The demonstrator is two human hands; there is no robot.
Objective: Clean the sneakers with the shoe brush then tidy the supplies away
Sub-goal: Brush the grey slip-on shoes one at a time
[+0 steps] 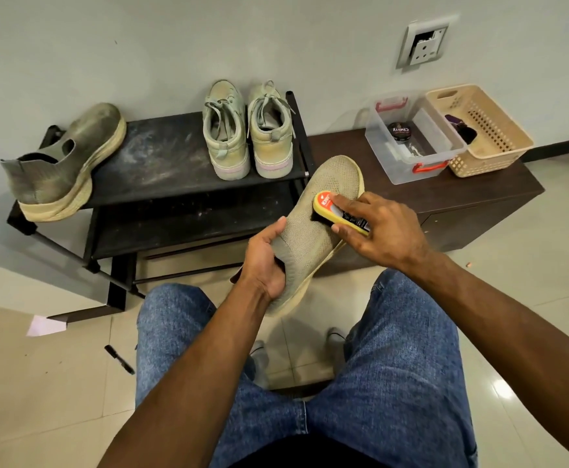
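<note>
Both hands grip: left (265,261) holds sneaker (313,228) toe pointing away, right (382,231) presses brush (338,214) along it

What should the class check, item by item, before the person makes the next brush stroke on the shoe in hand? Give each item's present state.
1. Knit sneaker gripped firmly: ok, the left hand holds its heel opening.
2. Shoe brush held: ok, the right hand grips it.
3. Bristles on the fabric: ok, the brush sits on the sneaker's upper.
4. Upper fully clean: cannot tell.
5. Other shoes waiting: not ok, the matching sneaker on the black rack looks dusty, and so does the lace-up pair.
6. Storage ready: ok, the clear box and beige basket stand open.
</note>
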